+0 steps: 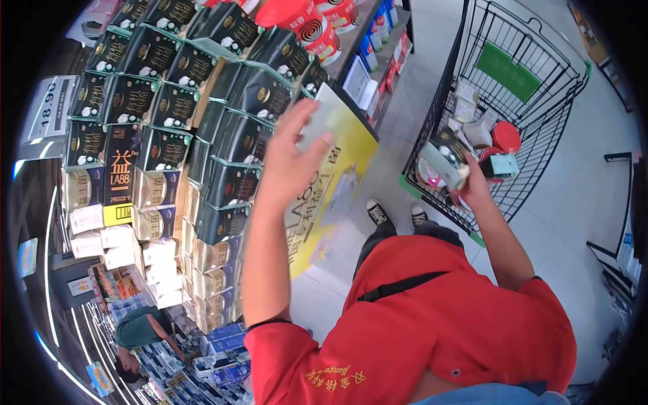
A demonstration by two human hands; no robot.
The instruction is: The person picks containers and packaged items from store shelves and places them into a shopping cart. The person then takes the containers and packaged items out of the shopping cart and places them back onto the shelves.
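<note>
My left hand (291, 152) is raised beside a tall stack of dark packs (246, 91) with pale flower prints. Its fingers are apart, slightly blurred, in front of the pale upper part of a yellow sign (341, 182). I see nothing held in it. Over the near side of a black wire shopping cart (533, 67), my right hand (474, 182) grips a dark pack with a pale green side (442, 160). Inside the cart lie a red-lidded tub (505, 137), a pale green box (503, 166) and several white packs (467, 101).
Shelves (361, 61) with red tubs (317, 27) and blue boxes run behind the stack. Lower in the stack are cream packs (155, 189). A person in a dark green top (138, 331) bends by goods at lower left. My shoes (379, 212) stand beside the cart.
</note>
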